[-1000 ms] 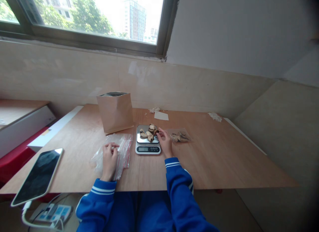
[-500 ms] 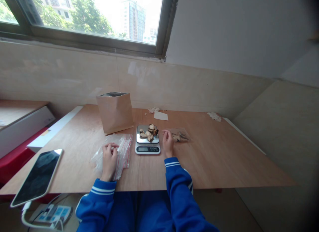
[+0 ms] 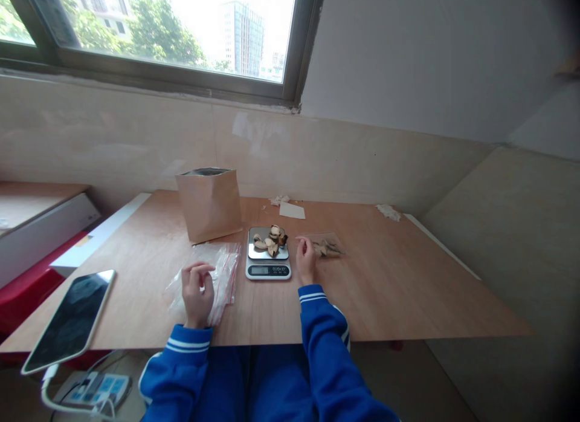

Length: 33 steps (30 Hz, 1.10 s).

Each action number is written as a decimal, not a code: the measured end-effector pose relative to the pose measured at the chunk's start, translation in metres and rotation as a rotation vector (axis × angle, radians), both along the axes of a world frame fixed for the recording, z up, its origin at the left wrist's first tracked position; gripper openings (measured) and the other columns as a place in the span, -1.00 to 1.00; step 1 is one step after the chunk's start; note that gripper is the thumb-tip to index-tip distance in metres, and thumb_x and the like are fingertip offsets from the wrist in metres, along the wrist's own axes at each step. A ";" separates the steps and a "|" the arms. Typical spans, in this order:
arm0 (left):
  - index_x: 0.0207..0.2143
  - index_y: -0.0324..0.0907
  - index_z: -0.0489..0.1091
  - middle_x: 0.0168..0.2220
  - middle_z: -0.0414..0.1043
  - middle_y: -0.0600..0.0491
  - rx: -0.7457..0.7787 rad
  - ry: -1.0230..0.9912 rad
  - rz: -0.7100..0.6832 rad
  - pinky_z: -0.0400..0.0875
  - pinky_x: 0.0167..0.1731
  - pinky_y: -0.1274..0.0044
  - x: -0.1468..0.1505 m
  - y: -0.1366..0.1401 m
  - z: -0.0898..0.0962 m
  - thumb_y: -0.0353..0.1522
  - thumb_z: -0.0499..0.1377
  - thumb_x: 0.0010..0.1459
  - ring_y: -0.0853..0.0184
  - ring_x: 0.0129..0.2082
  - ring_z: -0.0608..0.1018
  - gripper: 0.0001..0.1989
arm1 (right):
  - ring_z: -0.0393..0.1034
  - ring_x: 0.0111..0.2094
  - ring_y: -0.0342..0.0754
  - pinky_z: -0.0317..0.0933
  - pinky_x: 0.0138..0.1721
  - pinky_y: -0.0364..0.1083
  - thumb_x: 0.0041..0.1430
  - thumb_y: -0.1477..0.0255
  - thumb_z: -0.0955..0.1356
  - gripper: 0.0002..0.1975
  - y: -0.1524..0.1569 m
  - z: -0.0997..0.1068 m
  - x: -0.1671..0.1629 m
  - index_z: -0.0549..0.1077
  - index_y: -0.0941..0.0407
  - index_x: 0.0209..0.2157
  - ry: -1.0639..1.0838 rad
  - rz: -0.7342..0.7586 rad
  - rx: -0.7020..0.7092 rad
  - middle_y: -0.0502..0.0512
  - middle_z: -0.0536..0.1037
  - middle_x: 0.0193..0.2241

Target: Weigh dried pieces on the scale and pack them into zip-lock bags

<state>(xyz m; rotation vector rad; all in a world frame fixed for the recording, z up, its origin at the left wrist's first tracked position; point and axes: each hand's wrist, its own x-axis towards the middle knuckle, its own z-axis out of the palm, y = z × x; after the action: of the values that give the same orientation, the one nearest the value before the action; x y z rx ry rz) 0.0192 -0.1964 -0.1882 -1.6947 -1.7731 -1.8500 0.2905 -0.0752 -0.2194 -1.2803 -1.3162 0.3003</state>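
Pale dried slices with dark edges, perhaps mushroom, lie heaped on the steel plate of a white kitchen scale. Its display is lit, but the digits are too small to read. My left hand is over a stack of clear zip bags, fingers loosely bent and apart, with nothing in them. To the right of the scale, my right hand rests with loosely curled fingers. It overlaps the left end of a clear bag holding more dried slices; whether it touches the bag is unclear.
A brown paper pouch stands with its top open behind the zip bags. A white card and crumpled scraps lie toward the wall. At the table's left edge is a tablet with a cable, above a power strip.
My left hand has lifted slightly and turned, its fingers a little further left. My right hand, the scale and the slices stay almost where they were.
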 end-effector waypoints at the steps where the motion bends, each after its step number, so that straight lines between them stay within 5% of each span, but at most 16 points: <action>1: -0.38 -0.18 0.37 -0.30 0.33 -0.01 0.013 0.024 -0.007 0.31 -0.46 0.53 0.000 -0.003 0.006 -0.44 0.02 0.16 0.35 -0.39 0.41 -0.86 | 0.41 -0.28 0.00 0.26 -0.19 -0.03 0.30 0.22 0.13 -0.63 0.000 0.000 0.000 0.44 0.14 -0.26 0.001 -0.001 0.000 0.20 0.54 -0.27; 3: -0.37 -0.16 0.36 -0.33 0.37 0.02 -0.095 0.052 -0.028 0.30 -0.43 0.52 -0.002 -0.007 0.020 -0.42 -0.01 0.18 0.37 -0.43 0.40 -0.83 | 0.41 -0.28 0.00 0.26 -0.20 -0.03 0.30 0.23 0.13 -0.63 0.001 -0.001 0.000 0.44 0.14 -0.26 0.002 0.000 0.000 0.20 0.54 -0.27; 7: -0.29 -0.13 0.33 -0.35 0.45 0.05 -0.610 0.129 -0.155 0.29 -0.37 0.47 -0.012 -0.010 0.041 -0.22 -0.05 0.23 0.31 -0.43 0.46 -0.76 | 0.41 -0.29 0.00 0.26 -0.20 -0.03 0.30 0.24 0.13 -0.64 0.001 0.000 0.001 0.45 0.14 -0.27 0.000 0.009 -0.001 0.20 0.55 -0.27; 12: -0.50 -0.13 0.25 -0.52 0.43 0.03 -1.023 0.285 -0.308 0.24 -0.42 0.46 -0.020 -0.011 0.026 -0.02 0.01 0.12 0.23 -0.45 0.48 -0.62 | 0.41 -0.30 0.00 0.26 -0.21 -0.03 0.30 0.24 0.13 -0.64 0.000 0.000 0.001 0.45 0.14 -0.26 0.000 0.015 -0.001 0.20 0.54 -0.27; 16: -0.49 -0.13 0.22 -0.46 0.45 -0.01 -1.082 0.378 -0.314 0.21 -0.40 0.48 -0.015 -0.008 0.010 -0.14 0.02 0.13 0.22 -0.40 0.49 -0.72 | 0.40 -0.29 0.00 0.26 -0.21 -0.04 0.31 0.24 0.13 -0.63 -0.002 0.002 -0.001 0.46 0.15 -0.25 -0.007 0.036 0.003 0.20 0.53 -0.26; 24: -0.46 -0.13 0.22 -0.42 0.46 -0.02 -1.061 0.380 -0.397 0.23 -0.34 0.47 -0.014 -0.005 0.011 -0.23 -0.08 0.19 0.24 -0.36 0.49 -0.76 | 0.33 -0.21 0.01 0.26 -0.14 -0.01 0.25 0.22 0.26 -0.59 -0.005 0.009 -0.007 0.40 0.10 0.06 -0.215 0.192 0.041 0.19 0.45 -0.18; 33: -0.46 -0.12 0.23 -0.44 0.45 -0.01 -1.054 0.351 -0.408 0.23 -0.35 0.47 -0.015 -0.005 0.008 -0.19 -0.09 0.17 0.24 -0.37 0.49 -0.73 | 0.32 -0.30 -0.03 0.26 -0.22 -0.06 0.27 0.28 0.24 -0.74 -0.004 0.006 -0.006 0.50 0.10 -0.21 -0.204 0.175 0.060 0.12 0.44 -0.30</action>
<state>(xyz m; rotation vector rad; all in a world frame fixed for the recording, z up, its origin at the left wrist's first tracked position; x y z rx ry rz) 0.0042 -0.2017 -0.1807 -2.6153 -2.5407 -0.4902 0.2845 -0.0790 -0.2132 -1.1708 -1.6043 0.2552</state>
